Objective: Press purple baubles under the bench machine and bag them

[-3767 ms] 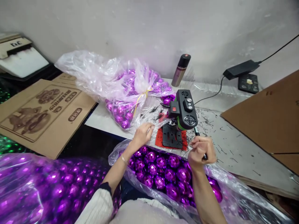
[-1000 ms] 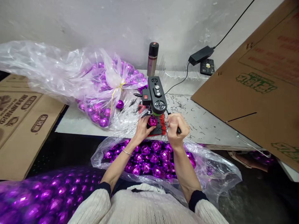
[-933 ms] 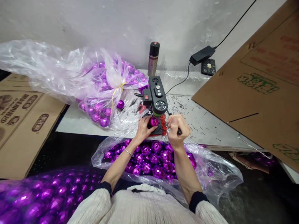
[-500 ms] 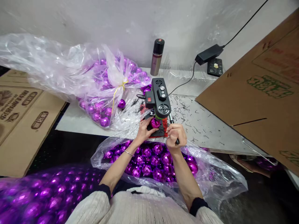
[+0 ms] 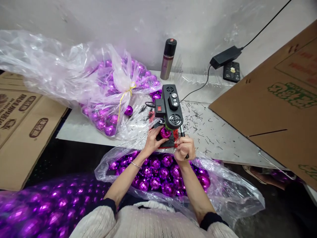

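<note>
Between the thumb and fingers of my left hand (image 5: 153, 142) is a shiny purple faceted ball ornament (image 5: 165, 133). It sits under the front end of a black bench machine (image 5: 172, 107), which has round vents, silver buttons and a red switch. My right hand (image 5: 184, 147) is closed around the black-gripped lever (image 5: 182, 132) at the machine's right side. The machine's black base covers the contact between ball and tool, so I cannot see the ball's top. In front of me lies an open plastic bag of purple balls (image 5: 155, 182).
A tied clear bag of purple balls (image 5: 106, 112) and a loose ball (image 5: 128, 110) lie left. Behind stands a spray can (image 5: 168, 59). A power adapter (image 5: 226, 57), a phone (image 5: 231, 71) and a cardboard box (image 5: 267, 109) are right. Dark slivers litter the table (image 5: 205, 132).
My right hand and the lever's grip have shifted slightly left and toward me. My left hand stays on the ball. The whole view has shifted a little.
</note>
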`<state>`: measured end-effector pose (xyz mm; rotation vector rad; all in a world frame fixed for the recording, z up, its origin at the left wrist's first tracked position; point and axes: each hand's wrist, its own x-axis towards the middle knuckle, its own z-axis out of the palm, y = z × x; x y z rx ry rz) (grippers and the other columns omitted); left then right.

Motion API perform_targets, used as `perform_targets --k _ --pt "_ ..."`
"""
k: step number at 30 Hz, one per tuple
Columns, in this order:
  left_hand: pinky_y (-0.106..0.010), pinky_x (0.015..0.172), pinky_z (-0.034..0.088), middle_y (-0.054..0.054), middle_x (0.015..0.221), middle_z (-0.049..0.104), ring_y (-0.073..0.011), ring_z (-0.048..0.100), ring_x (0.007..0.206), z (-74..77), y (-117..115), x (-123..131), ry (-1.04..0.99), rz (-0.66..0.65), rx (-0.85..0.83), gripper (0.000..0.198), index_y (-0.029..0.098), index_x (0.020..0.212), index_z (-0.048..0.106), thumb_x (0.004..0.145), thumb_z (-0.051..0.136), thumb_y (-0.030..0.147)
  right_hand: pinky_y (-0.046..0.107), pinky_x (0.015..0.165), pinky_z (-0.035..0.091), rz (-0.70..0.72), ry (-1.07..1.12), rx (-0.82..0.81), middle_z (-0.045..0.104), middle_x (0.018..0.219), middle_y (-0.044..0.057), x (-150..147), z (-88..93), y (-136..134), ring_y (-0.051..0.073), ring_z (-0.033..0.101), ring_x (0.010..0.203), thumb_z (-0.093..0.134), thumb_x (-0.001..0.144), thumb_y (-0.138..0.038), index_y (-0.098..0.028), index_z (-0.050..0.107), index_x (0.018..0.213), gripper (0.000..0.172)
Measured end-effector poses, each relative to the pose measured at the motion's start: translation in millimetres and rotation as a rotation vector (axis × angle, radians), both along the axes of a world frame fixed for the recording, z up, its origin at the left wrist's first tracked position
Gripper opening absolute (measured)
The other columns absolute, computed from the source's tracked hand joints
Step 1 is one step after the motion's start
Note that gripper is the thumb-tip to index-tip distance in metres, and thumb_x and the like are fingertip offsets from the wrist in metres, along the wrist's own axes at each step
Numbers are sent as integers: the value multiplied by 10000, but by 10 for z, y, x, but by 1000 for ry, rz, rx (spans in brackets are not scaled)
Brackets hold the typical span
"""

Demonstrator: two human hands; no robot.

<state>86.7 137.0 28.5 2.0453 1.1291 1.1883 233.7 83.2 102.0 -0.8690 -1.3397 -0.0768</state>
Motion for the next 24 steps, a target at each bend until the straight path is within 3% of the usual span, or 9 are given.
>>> perform_targets --k 15,19,24 --pt "-499 1102 531 -159 1357 747 -327 714 1247 -1 6 7 8 12 -21 678 208 1431 647 869 836 537 324 593 548 25 20 59 587 779 -13 1 -123 54 131 619 616 400 1087 -282 -236 531 795 323" --pt "-503 1105 534 -157 1358 747 -326 718 1247 -7 10 7 -5 10 -19 670 207 1413 651 869 831 555 323 628 561 46 -73 47 604 801 -11 35 -159 61 129 648 635 403 1084 -266 -232 533 812 303" --pt "-521 1132 525 -159 1356 748 -333 710 1269 2 52 27 -26 1 -54 675 205 1406 656 848 861 524 289 588 492 -4 -53 21 581 712 -22 58 99 39 116 584 596 430 1077 -258 -230 501 734 351"
